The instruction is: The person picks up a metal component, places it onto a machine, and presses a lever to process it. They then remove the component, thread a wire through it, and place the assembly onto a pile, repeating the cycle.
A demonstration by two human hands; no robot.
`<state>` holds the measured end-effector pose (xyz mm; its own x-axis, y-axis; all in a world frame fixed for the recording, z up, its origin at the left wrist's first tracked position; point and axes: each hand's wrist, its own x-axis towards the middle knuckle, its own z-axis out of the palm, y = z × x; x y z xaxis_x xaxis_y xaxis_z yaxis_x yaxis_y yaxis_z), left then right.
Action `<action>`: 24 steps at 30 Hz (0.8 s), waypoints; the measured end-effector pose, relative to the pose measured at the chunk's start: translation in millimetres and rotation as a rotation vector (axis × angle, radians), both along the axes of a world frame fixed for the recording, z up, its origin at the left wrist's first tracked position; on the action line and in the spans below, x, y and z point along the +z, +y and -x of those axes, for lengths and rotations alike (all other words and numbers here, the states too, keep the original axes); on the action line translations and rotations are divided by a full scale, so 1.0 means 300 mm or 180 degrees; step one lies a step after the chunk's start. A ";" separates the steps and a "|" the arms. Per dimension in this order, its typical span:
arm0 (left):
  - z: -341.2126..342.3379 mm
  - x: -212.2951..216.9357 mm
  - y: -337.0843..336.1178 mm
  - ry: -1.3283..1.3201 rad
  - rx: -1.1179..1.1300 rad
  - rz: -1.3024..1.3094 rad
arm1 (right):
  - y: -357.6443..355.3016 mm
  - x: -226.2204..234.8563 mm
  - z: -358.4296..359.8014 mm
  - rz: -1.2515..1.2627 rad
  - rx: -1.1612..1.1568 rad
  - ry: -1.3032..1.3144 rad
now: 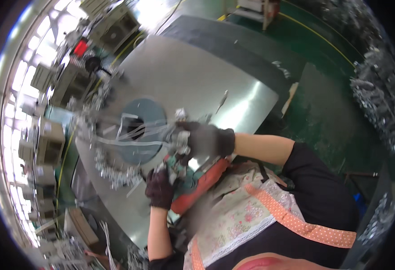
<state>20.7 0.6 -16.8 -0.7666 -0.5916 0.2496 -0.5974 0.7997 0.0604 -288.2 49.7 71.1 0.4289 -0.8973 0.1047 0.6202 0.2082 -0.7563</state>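
A bundle of thin silvery-white strips (136,143) stretches across a blue-grey round disc (154,110) with a dark centre. My right hand (206,140), in a dark glove and blurred by motion, is closed round the near end of the strips. My left hand (159,189), also gloved, sits lower and to the left, fingers bent beside a small pale metallic piece (165,171); what they grip is hidden. A green machine-like part (189,183) lies between the hands and my apron, next to a red-orange padded-looking edge (202,189).
The shiny metal tabletop (175,67) bears a thin pointed tool (223,101) beyond my right hand. Small silvery pieces (112,173) lie heaped along its left side. Boxy machines (114,31) line the left. A large silvery heap (377,94) stands at the right, on green floor.
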 end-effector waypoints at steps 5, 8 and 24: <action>0.044 0.005 -0.028 0.0016 0.0152 -0.0168 | -0.028 -0.047 -0.036 -0.0405 -0.0160 -0.0761; 0.052 0.043 -0.002 0.0004 0.0275 -0.0281 | 0.012 0.022 -0.027 -0.0536 -0.0045 -0.0819; 0.058 0.056 0.009 -0.0020 0.0340 -0.0318 | 0.033 0.006 -0.109 -0.0314 -0.1184 0.0724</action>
<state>3.4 3.2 -0.1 -0.6994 -0.6915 0.1808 -0.6794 0.7217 0.1326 -255.4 59.6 72.9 0.0775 -0.9958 -0.0490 0.4867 0.0806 -0.8698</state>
